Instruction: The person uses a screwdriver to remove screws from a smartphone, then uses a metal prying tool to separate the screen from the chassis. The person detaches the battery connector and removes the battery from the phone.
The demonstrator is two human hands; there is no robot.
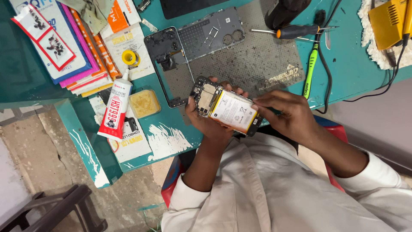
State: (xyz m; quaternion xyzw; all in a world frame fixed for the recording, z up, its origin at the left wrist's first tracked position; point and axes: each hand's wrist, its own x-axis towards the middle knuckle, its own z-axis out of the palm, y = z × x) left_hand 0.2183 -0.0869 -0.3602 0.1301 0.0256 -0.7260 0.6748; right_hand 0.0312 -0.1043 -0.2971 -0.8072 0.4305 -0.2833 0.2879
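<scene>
My left hand (207,125) is cupped under an opened phone (254,123), holding it above the near edge of the teal table (343,64). The phone's back is off, showing a white and yellow battery (234,111) and a dark circuit board (205,96) at its left end. My right hand (287,114) comes in from the right. Its fingertips rest on the right end of the battery and on the phone's edge.
A grey perforated work mat (257,56) carries a black phone frame (165,56) and a grey inner plate (210,32). A glue tube (115,107), yellow tray (143,103), tape roll (130,57), packets (64,43), screwdriver (296,31), green tool (310,68) and cables lie around.
</scene>
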